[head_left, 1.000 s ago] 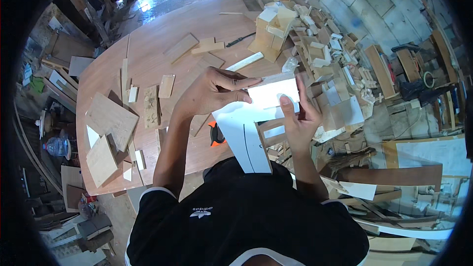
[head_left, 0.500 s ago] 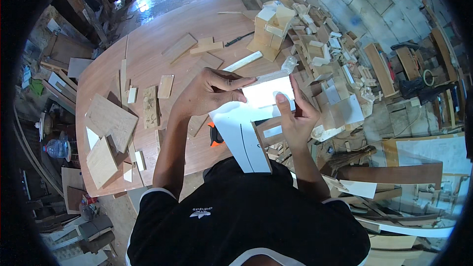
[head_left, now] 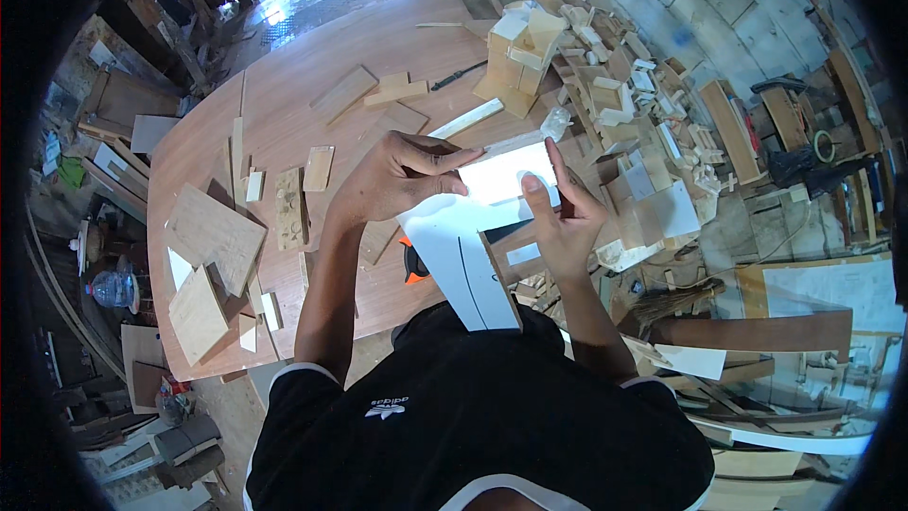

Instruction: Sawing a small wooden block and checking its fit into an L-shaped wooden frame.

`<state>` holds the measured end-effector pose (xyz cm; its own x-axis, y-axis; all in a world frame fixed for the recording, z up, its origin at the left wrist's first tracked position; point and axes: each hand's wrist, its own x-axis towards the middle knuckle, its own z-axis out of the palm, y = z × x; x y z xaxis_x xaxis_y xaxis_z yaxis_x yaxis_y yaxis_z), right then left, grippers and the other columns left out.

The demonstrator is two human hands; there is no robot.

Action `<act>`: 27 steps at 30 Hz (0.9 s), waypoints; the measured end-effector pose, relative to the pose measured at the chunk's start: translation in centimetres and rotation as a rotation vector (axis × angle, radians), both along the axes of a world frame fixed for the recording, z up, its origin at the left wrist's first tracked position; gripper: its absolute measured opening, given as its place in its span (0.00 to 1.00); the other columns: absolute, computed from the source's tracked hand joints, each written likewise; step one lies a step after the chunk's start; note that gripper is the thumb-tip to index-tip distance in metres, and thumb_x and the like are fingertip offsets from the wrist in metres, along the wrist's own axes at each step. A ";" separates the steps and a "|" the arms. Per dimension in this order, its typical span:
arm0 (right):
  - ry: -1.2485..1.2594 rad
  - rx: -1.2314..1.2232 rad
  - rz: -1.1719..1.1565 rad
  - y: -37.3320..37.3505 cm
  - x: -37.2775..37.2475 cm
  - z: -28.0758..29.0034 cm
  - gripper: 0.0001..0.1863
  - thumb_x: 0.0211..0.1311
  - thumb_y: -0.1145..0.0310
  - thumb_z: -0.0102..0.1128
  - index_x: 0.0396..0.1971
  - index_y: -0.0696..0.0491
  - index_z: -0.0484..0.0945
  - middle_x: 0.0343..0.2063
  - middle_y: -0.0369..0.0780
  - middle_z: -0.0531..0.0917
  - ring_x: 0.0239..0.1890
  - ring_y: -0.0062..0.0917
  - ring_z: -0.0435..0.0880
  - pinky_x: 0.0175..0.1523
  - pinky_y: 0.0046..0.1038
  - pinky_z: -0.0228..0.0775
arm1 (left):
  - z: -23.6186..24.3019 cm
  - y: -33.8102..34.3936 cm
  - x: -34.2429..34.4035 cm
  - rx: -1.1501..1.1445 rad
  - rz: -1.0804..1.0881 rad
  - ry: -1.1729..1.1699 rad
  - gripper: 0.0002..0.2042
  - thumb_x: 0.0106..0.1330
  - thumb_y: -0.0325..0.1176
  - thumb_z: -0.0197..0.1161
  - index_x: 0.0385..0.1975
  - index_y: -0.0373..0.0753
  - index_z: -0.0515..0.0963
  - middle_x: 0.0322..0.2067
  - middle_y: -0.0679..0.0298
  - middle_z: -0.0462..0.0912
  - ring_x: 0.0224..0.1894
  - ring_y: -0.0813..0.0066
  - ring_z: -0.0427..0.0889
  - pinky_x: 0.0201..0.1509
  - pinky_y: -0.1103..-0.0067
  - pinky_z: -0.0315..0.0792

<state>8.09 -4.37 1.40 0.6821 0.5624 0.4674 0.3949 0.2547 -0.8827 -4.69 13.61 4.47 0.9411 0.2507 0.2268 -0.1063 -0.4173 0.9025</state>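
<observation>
Shifted slightly left, white block [head_left: 490, 175] and white panel [head_left: 446, 251] stay clamped between your left hand [head_left: 392, 180] and right hand [head_left: 567, 227], so no release yet.

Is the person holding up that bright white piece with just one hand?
No, the left hand grips the bright white piece at its left end, and the right hand holds its right end.

The place was a woodworking workshop. On a large table [head_left: 284, 104] lay many cut boards [head_left: 216, 235], and a tool handle [head_left: 415, 265] in orange and black showed near its edge. Small wooden pieces [head_left: 610, 102] were heaped at the right, and longer planks [head_left: 728, 135] were near a rough block wall [head_left: 728, 19].
</observation>
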 end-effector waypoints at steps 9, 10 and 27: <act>-0.012 -0.001 0.011 0.2 0.5 -0.6 0.25 0.57 0.73 0.64 0.53 0.66 0.70 0.33 0.39 0.82 0.28 0.09 0.72 0.27 0.11 0.61 | 0.0 -0.1 -0.1 -0.002 0.077 0.075 0.19 0.52 0.29 0.70 0.46 0.41 0.80 0.32 0.61 0.85 0.29 0.85 0.73 0.34 0.84 0.69; 0.020 0.015 0.023 0.2 0.3 -0.4 0.25 0.57 0.73 0.64 0.53 0.66 0.70 0.34 0.40 0.82 0.30 0.11 0.73 0.30 0.12 0.63 | -0.1 0.0 -0.2 -0.018 0.069 0.100 0.21 0.51 0.30 0.71 0.48 0.41 0.79 0.33 0.62 0.85 0.29 0.85 0.73 0.34 0.84 0.69; 0.044 0.095 0.017 -0.1 -0.7 0.3 0.24 0.56 0.76 0.64 0.52 0.67 0.70 0.38 0.44 0.81 0.36 0.15 0.77 0.38 0.16 0.69 | 0.9 -0.9 -0.5 0.085 0.075 0.122 0.25 0.52 0.38 0.72 0.50 0.37 0.76 0.20 0.69 0.72 0.21 0.85 0.61 0.25 0.84 0.56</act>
<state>7.37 -4.43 1.65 0.6939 0.5287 0.4888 0.3513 0.3440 -0.8708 -5.23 12.73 5.37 0.9423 0.3062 0.1354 0.0364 -0.4957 0.8677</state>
